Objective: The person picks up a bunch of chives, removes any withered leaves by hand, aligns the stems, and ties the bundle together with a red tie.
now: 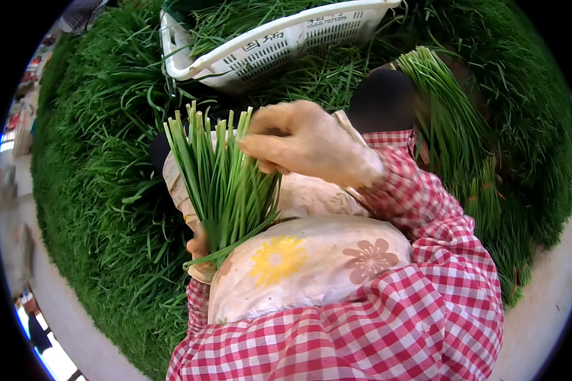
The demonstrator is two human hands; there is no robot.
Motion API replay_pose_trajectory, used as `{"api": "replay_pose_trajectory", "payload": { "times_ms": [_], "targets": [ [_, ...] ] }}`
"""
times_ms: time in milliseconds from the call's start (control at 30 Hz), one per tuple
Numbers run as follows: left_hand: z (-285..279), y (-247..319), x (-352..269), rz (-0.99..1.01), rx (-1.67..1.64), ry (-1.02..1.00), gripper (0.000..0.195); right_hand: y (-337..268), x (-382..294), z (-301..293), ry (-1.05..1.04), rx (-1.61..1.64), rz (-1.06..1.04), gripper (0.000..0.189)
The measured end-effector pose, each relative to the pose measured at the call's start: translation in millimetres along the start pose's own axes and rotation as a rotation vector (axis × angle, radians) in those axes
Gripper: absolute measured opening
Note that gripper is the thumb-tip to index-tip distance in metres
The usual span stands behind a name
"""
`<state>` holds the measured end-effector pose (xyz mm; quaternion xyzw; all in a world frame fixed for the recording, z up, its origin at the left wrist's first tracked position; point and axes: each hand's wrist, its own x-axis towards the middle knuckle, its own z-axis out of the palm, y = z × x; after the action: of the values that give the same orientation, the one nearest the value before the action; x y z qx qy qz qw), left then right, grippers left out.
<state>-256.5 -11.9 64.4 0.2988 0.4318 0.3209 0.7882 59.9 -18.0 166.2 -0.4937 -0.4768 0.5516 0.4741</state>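
Note:
A fanned bunch of green garlic chives (219, 176) stands before my body, with its pale cut ends upward. My left hand (199, 245), partly hidden by the leaves, grips the bunch low down at the left. My right hand (310, 143), in a pale glove, is at the upper right side of the bunch. Its thumb and forefinger pinch at the stems near the cut ends, and the hand is slightly blurred. Below the bunch is my pale apron (310, 252) with flower prints.
A white plastic crate (267, 52) bearing writing and holding more chives stands ahead. Loose chives (119, 190) are heaped at the left. A larger bunch (450, 105) lies at the right, above tied bundles (485, 190). Pale floor (543, 295) shows at the lower right.

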Motion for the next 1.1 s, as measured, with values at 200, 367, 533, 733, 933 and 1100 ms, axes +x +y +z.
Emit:
{"api": "replay_pose_trajectory", "payload": {
  "times_ms": [200,367,533,733,933,1100],
  "targets": [
    [-3,-2,6,-0.006,-0.032,-0.02,0.069,14,40,1,0.0,-0.195,0.031,0.028],
    [0,5,1,-0.005,-0.047,-0.016,0.068,40,22,-63,0.439,-0.012,-0.102,0.026],
    [-4,3,3,-0.042,-0.06,-0.017,0.068,60,-10,-62,0.114,-0.545,-0.399,0.032],
    [0,-1,-1,-0.126,-0.073,-0.013,0.067,51,2,-61,-0.207,-1.131,-0.509,0.018],
    [6,-5,-18,-0.27,-0.105,0.01,0.067,38,13,-65,-0.132,-1.281,-0.687,0.01],
    [7,-9,-18,-0.243,-0.09,-0.023,0.069,40,34,-160,0.815,-1.842,-0.482,0.01]
  ]
}}
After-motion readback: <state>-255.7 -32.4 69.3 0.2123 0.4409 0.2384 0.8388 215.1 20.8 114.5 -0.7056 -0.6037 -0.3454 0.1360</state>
